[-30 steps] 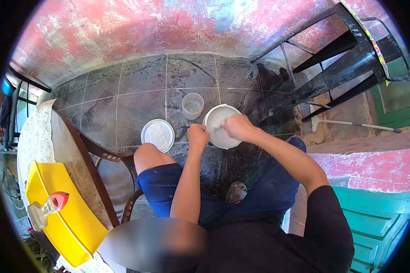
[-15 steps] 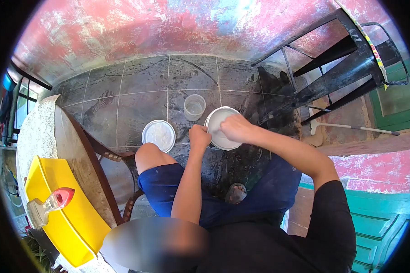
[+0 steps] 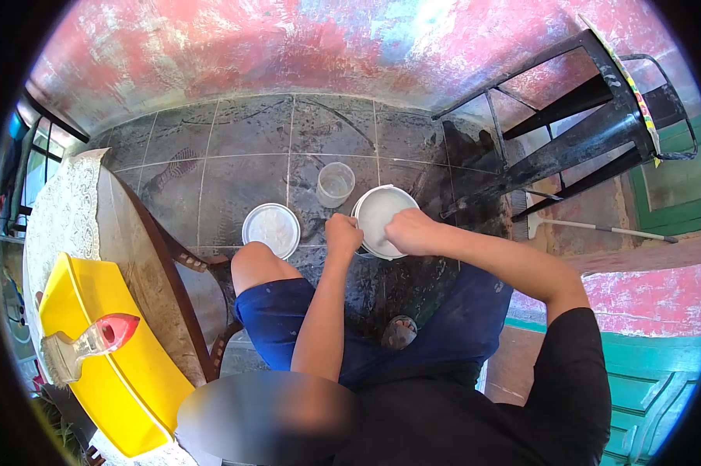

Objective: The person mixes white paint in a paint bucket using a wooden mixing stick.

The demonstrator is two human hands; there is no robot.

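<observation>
A white bucket (image 3: 382, 203) with pale, whitish contents stands on the floor between my legs. My left hand (image 3: 343, 235) is closed at its left rim, gripping the edge. Over the bucket's right side, my right hand (image 3: 411, 231) is curled into a fist; whatever it holds is hidden below it. Just beyond my left hand stands a clear plastic cup (image 3: 336, 185). A round white lid (image 3: 271, 231), smeared with white, lies on the tiles left of the bucket.
On the left, a table (image 3: 137, 233) carries a yellow tray (image 3: 125, 365) with a red-handled paintbrush (image 3: 94, 342) across it. A black metal stool (image 3: 576, 132) stands at right, near a long-handled brush (image 3: 599, 227). The patchy pink wall (image 3: 234, 46) rises ahead.
My right hand has moved slightly right and toward me over the bucket, showing more of the contents. My left hand stays at the rim.
</observation>
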